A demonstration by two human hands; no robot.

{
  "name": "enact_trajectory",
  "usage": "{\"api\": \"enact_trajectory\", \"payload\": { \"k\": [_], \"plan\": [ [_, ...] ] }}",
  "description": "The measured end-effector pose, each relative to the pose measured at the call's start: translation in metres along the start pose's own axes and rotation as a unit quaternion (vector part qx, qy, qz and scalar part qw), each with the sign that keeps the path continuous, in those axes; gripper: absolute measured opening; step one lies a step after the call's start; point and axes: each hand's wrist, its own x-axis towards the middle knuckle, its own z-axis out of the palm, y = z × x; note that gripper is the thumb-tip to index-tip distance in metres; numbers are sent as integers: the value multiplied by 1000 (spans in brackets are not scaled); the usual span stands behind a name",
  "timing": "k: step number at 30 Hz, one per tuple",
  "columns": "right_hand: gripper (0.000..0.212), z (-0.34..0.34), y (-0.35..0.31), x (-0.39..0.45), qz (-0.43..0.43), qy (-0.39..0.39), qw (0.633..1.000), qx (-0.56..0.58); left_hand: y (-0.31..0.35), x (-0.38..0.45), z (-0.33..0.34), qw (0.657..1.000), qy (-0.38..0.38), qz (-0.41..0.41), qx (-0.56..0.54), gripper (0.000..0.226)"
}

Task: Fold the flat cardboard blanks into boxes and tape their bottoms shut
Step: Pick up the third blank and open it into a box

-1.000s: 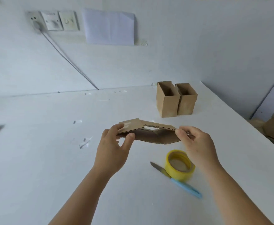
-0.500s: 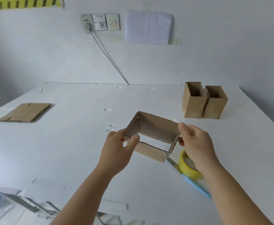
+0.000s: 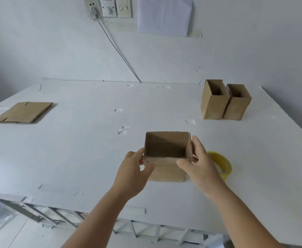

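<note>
A brown cardboard box [image 3: 166, 154], squared up with its mouth facing up, is in front of me just above the white table [image 3: 75, 158]. My left hand [image 3: 134, 170] grips its near left corner, thumb on the front face. My right hand [image 3: 200, 163] grips the near right corner, fingers along the right wall. A yellow tape roll [image 3: 221, 163] lies right behind my right hand, partly hidden. A flat cardboard blank [image 3: 22, 112] lies at the far left. Two finished open boxes [image 3: 225, 100] stand side by side at the back right.
Bits of tape and paper scraps dot the tabletop [image 3: 122, 129]. A cable [image 3: 118, 49] runs from a wall socket down to the table's back edge. The table's near edge shows a metal frame [image 3: 57, 217] underneath. The table's right edge runs diagonally past the boxes.
The cardboard went from a nearly flat, slanted sleeve to a squared box with its opening up, lowered toward the table. My view swung to the left and down; both hands kept their hold.
</note>
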Motion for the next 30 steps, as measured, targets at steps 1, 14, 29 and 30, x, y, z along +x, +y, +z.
{"api": "enact_trajectory", "payload": {
  "k": [1,14,29,30],
  "plan": [
    [87,0,4,1,-13,0,1000,-3,-1,0,1,1000,0,3,5,36],
    [24,8,20,2,-180,127,968,-123,-6,-4,0,976,99,158,110,8],
    [17,11,20,16,-142,128,977,-98,-16,15,14,985,129,115,7,23],
    [21,11,19,18,-133,131,978,-93,-15,17,15,984,136,114,-6,23]
  ]
}}
